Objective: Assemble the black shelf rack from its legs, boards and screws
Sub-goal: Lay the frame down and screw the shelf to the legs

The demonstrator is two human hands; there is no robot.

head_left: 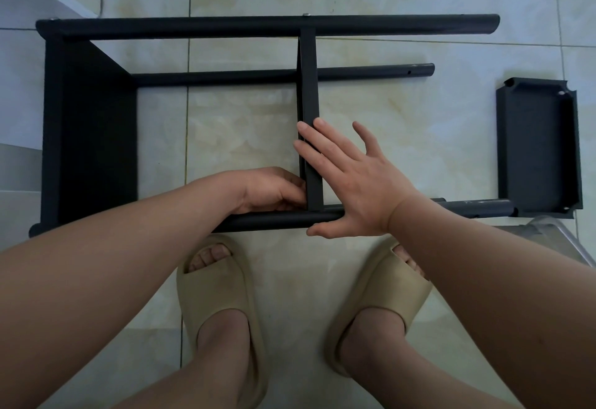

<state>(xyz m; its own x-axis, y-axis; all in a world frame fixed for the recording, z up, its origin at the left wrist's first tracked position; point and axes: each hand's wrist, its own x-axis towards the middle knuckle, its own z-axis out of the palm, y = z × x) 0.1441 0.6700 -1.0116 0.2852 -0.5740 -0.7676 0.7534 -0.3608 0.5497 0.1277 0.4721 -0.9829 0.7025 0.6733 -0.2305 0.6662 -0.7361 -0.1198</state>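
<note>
Rack [90,124] lies on its side on the floor, with a spare board [535,147] loose to its right. The flat right hand [358,182] presses the middle board [310,86] against the near leg [277,220], presumably steadying it. The left hand [274,190] curls at that joint, and whatever it holds is hidden.

Just 1 camera, worn on the head. It looks almost straight down at the floor [403,111] from close up. The rack [225,26] lies ahead, and the feet [222,337] show at the bottom.
</note>
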